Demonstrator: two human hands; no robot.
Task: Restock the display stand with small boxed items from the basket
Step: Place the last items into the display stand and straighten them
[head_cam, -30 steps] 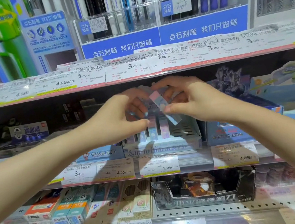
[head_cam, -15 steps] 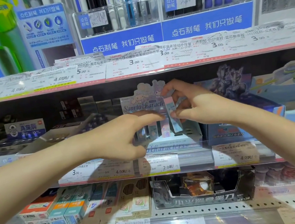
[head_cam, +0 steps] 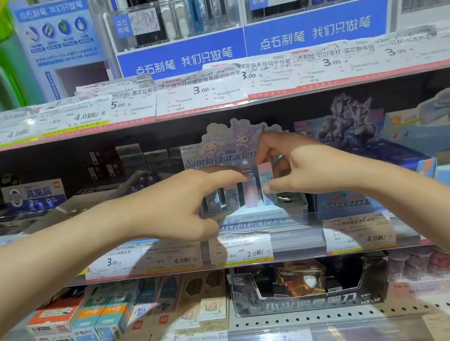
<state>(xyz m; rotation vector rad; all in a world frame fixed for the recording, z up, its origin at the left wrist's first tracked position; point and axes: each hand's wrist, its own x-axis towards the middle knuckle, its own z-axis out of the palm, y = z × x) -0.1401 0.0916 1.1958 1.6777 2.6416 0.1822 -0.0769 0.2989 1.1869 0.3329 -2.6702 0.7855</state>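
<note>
Now upright, small box [head_cam: 265, 178] enters display stand [head_cam: 251, 217].

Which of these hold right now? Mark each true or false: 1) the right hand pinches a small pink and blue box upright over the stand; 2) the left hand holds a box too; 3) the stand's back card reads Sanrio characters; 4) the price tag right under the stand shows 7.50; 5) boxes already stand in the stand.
1. True. The right hand pinches the small box upright at the display stand.
2. False. The left hand holds nothing; its forefinger reaches to the tops of the boxes in the stand.
3. True. The back card reads so.
4. False. The price tag shows 2.0.
5. True. Several stand upright in a row.
</note>
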